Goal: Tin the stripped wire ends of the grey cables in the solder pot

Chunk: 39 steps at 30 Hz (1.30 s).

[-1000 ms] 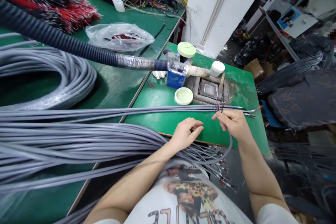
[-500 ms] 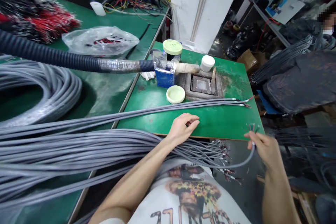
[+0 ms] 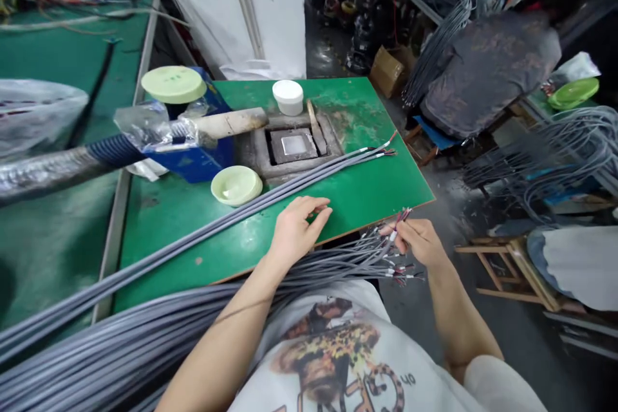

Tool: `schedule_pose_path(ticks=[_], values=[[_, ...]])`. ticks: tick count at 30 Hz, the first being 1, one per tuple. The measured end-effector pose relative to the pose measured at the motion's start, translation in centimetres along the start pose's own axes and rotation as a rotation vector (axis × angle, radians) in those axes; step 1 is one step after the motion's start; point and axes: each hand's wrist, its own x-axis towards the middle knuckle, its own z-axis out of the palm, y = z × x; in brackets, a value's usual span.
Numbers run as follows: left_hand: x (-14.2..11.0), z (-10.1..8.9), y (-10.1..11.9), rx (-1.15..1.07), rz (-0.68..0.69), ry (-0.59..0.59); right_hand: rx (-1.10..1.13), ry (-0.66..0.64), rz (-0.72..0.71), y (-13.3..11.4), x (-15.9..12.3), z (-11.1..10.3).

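Observation:
My right hand (image 3: 416, 241) pinches a grey multi-core cable near its stripped end (image 3: 400, 221), where thin coloured wires fan out above my fingers. My left hand (image 3: 295, 232) rests at the near edge of the green workbench (image 3: 367, 187), fingers lightly curled and holding nothing. A thick bundle of grey cables (image 3: 145, 315) crosses in front of me, its stripped ends (image 3: 386, 264) splayed just below my right hand. Several more grey cables (image 3: 241, 206) lie diagonally on the bench, their tips (image 3: 381, 152) pointing to the far right.
A metal-lined pot (image 3: 293, 145) is set in a grey block on the bench, between a white jar (image 3: 288, 96) and a pale green dish (image 3: 236, 185). A corrugated hose (image 3: 113, 149) enters from the left. A seated person in a dark jacket (image 3: 487, 74) is beyond the bench.
The view has swung to the right. My right hand has come back from the bench's right side to above the cable ends, with a cable end in its fingers. My left hand stays near the bench edge.

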Motion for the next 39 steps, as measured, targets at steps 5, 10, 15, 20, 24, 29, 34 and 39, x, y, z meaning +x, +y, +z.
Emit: schedule_pose_path(ticks=[5,10,15,20,24,29,34,39], values=[[0.8,-1.2,-1.0,0.205,0.039,0.065,0.019,-0.124,-0.077,-1.4,1.4,0.8],[2.3,-1.4,-2.1,0.411,0.084,0.065,0.018,-0.128,-0.090,-1.9,2.2,1.5],[3.4,-0.4,-2.8,0.580,0.081,-0.005,-0.068,-0.107,-0.066,-1.6,2.5,1.3],[3.9,0.1,-2.5,0.686,0.028,-0.053,-0.737,0.077,0.217,2.0,0.9,-2.4],[4.6,0.0,-2.3,0.692,-0.019,-0.018,-0.896,-0.094,0.282,3.6,-1.1,-3.9],[6.1,1.1,-1.4,0.757,0.009,-0.089,-0.460,-0.386,0.080,1.1,-0.5,0.7],[8.0,2.5,-1.0,0.842,0.098,-0.120,-0.212,-0.575,-0.023,-0.5,3.2,5.7],[7.5,1.7,0.9,0.811,0.227,-0.112,0.110,-0.395,0.008,0.0,5.5,7.2]])
